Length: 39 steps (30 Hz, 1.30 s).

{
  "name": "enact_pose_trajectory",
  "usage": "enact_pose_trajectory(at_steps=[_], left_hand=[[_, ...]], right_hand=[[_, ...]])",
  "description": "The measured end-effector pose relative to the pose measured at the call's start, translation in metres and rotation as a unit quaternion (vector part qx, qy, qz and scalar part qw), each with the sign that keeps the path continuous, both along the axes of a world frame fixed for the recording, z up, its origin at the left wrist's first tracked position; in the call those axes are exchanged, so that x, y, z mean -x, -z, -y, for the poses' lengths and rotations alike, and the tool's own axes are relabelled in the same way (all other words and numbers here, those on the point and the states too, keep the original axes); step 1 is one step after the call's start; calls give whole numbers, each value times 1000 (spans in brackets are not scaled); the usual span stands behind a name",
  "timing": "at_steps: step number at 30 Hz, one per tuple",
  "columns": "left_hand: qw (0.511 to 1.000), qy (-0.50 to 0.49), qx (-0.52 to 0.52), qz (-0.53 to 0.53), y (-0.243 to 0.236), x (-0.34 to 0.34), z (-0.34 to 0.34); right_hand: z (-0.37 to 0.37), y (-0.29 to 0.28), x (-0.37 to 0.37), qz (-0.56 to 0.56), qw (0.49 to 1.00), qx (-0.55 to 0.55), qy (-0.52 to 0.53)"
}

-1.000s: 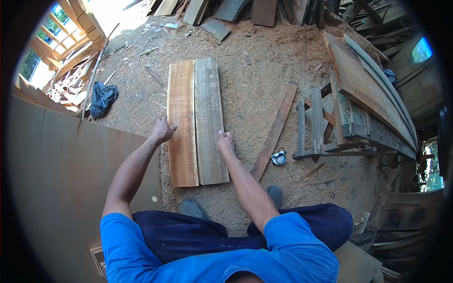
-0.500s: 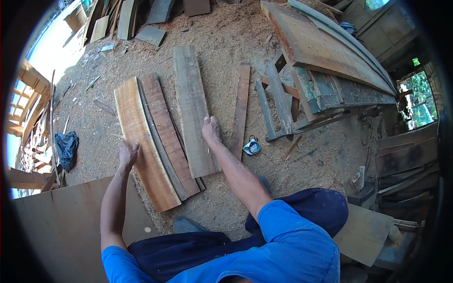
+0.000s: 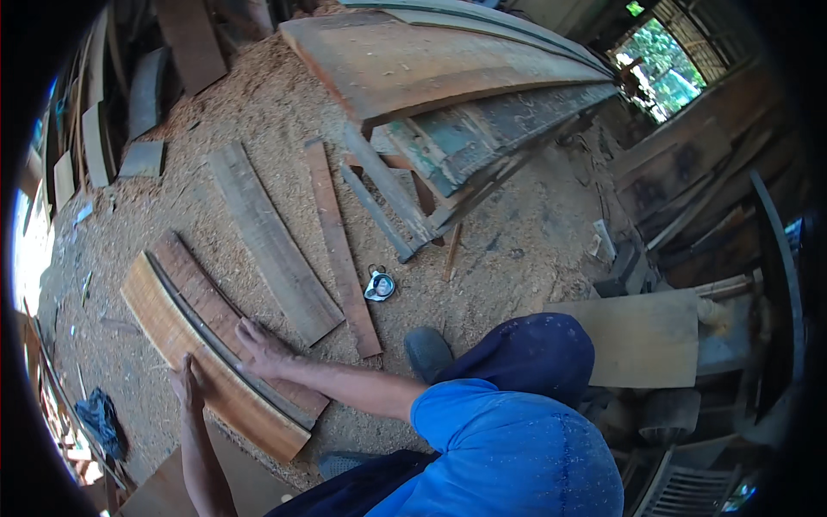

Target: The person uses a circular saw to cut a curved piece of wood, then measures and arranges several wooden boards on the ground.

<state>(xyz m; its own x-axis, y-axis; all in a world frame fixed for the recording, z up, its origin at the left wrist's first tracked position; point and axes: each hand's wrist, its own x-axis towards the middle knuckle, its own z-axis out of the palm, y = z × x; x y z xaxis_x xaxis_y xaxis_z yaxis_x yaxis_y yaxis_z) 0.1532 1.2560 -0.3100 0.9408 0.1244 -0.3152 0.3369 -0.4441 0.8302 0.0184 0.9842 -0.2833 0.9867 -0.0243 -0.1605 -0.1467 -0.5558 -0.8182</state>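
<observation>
Two long planks lie side by side on the ground in front of me, a pale yellow-brown plank (image 3: pixel 207 370) on the left and a reddish-brown plank (image 3: pixel 198 271) on the right, with a dark edge between them. My left hand (image 3: pixel 187 383) is closed on the outer left edge of the pale plank, thumb up, its other fingers partly hidden. My right hand (image 3: pixel 265 349) lies on the reddish-brown plank with fingers stretched out. To the right rests a separate grey plank (image 3: pixel 276 246), untouched. Beyond it is a narrow reddish strip of wood (image 3: pixel 338 250).
A round tape measure (image 3: pixel 379 285) lies beside the narrow strip. A workbench (image 3: pixel 482 138) bearing a thick board (image 3: pixel 448 65) stands ahead. Boards (image 3: pixel 146 95) lean at the far left, near sawdust. A black plastic bag (image 3: pixel 101 420) and a flat sheet (image 3: pixel 215 478) lie near left.
My right hand has let go of the grey plank and moved left onto the reddish-brown one. My left hand stays at the pale plank's edge. The view has swung to the right.
</observation>
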Motion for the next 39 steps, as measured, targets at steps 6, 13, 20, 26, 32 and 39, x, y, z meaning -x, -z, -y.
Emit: enact_pose_trajectory(at_steps=[6, 13, 20, 26, 32, 39], left_hand=[[993, 43, -83, -77, -17, 16, 57], [990, 63, -56, -115, -7, 6, 5], [982, 93, -14, -165, -40, 82, 19], [984, 122, -44, -119, -49, 108, 29], [986, 97, -58, -122, -49, 116, 30], [957, 144, -56, -245, -45, 105, 10]], right_hand=[[-11, 18, 25, 8, 998, 31, 61], [-19, -13, 15, -13, 998, 55, -30], [-11, 2, 20, -22, 999, -20, -20], [-21, 14, 40, -39, 998, -35, 42], [-19, 12, 75, -9, 999, -24, 41], [-6, -5, 78, -85, 994, 22, -59]])
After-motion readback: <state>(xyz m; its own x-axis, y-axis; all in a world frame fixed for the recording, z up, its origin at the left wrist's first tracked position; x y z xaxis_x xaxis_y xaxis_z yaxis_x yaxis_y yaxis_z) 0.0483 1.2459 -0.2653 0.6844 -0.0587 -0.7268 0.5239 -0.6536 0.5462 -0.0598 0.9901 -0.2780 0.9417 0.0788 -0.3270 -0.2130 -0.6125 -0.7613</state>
